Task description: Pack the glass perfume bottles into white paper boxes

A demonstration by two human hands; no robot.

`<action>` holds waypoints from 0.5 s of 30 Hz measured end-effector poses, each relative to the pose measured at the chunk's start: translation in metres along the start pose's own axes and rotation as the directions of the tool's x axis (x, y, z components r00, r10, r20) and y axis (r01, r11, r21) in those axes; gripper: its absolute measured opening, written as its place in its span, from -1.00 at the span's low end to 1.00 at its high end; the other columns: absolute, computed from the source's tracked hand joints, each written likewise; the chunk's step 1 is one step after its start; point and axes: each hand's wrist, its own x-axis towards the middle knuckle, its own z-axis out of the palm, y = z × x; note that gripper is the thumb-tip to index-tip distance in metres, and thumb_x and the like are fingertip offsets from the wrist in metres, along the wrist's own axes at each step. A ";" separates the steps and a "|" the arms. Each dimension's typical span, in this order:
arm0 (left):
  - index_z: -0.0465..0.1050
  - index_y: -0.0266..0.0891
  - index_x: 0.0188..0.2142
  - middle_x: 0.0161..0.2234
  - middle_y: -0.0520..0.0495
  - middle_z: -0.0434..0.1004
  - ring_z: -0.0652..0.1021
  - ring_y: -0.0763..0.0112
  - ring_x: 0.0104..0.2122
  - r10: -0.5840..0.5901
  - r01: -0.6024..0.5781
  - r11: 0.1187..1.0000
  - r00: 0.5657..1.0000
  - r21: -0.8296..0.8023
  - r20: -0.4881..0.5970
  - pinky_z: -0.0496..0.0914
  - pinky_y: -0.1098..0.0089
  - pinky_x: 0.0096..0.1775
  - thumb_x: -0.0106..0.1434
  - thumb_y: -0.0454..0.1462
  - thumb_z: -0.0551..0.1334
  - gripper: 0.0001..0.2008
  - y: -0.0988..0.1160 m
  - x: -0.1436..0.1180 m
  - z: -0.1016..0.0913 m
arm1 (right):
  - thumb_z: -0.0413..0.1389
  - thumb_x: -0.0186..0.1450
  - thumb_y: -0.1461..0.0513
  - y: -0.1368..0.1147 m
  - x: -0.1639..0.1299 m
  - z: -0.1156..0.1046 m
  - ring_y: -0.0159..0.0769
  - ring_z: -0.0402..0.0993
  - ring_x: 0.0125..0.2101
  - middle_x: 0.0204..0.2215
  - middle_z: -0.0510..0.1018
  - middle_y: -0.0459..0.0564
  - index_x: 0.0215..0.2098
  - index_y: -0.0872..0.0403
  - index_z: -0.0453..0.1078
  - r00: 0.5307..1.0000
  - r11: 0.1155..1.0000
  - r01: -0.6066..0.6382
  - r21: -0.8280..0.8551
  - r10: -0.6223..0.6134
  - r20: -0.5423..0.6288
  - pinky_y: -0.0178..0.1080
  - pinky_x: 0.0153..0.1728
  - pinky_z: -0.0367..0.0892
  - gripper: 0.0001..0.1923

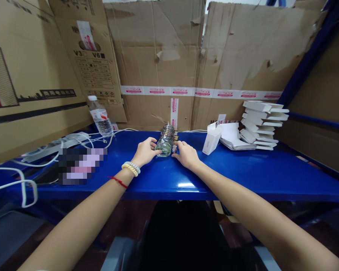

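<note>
A clear, greenish glass-like object (165,142), ribbed like a jar or a row of stacked pieces, lies on the blue tabletop (158,175). Which of these it is I cannot tell. My left hand (144,152) is at its left side, thumb tip touching the near left edge and fingers apart. Along its right side runs a line of small gold and clear pieces (175,141), too small to name. My right hand (186,154) rests beside them, thumb and forefinger parted at the line's near end. Whether those fingertips touch the pieces is unclear.
A water bottle (101,116), white cables (87,139) and a pixelated patch (83,165) are on the left. To the right stand a small white box (211,140), flat white cartons (234,137) and a stack of white boxes (261,122). Cardboard (158,67) walls the back.
</note>
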 end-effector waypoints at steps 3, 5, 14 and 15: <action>0.38 -0.26 -0.18 -0.34 -0.04 0.56 0.57 0.33 -0.33 0.018 -0.018 0.999 1.000 0.027 0.004 0.46 0.31 -0.20 -0.06 -0.24 0.39 -0.57 -0.004 0.001 0.004 | 0.20 0.20 0.07 0.003 -0.007 -0.006 -0.04 0.49 -0.17 -0.10 0.48 0.13 0.04 0.03 0.23 0.998 1.000 -0.003 -0.029 0.001 -0.067 -0.12 -0.27 0.35 -0.50; 0.36 -0.27 -0.13 -0.29 -0.09 0.56 0.58 0.30 -0.30 0.031 -0.032 0.998 0.999 0.054 0.011 0.46 0.27 -0.16 -0.02 -0.22 0.36 -0.56 -0.005 0.000 0.005 | 0.15 0.22 0.04 0.015 -0.015 -0.015 -0.05 0.47 -0.16 -0.14 0.49 0.13 0.03 0.05 0.23 0.981 0.998 0.067 -0.007 -0.067 -0.183 -0.10 -0.25 0.36 -0.52; 0.32 -0.30 -0.05 -0.04 -0.24 0.46 0.55 0.22 -0.17 0.099 -0.088 0.995 0.953 0.052 -0.288 0.48 0.26 -0.21 -0.01 -0.25 0.26 -0.52 0.051 0.006 -0.018 | 0.18 -0.02 0.09 0.135 -0.010 -0.082 -0.09 0.35 -0.12 -0.13 0.40 0.10 -0.07 0.06 0.23 0.647 0.891 0.112 0.440 0.271 -0.713 -0.02 -0.15 0.31 -0.45; 0.32 -0.30 -0.08 -0.07 -0.22 0.47 0.56 0.25 -0.20 0.117 -0.118 0.993 0.948 0.013 -0.295 0.48 0.28 -0.23 0.00 -0.25 0.25 -0.55 0.064 0.007 -0.013 | 0.15 -0.02 0.09 0.144 -0.001 -0.084 -0.10 0.36 -0.12 -0.15 0.42 0.08 -0.10 0.06 0.24 0.669 0.807 0.101 0.582 0.377 -0.640 -0.04 -0.16 0.32 -0.48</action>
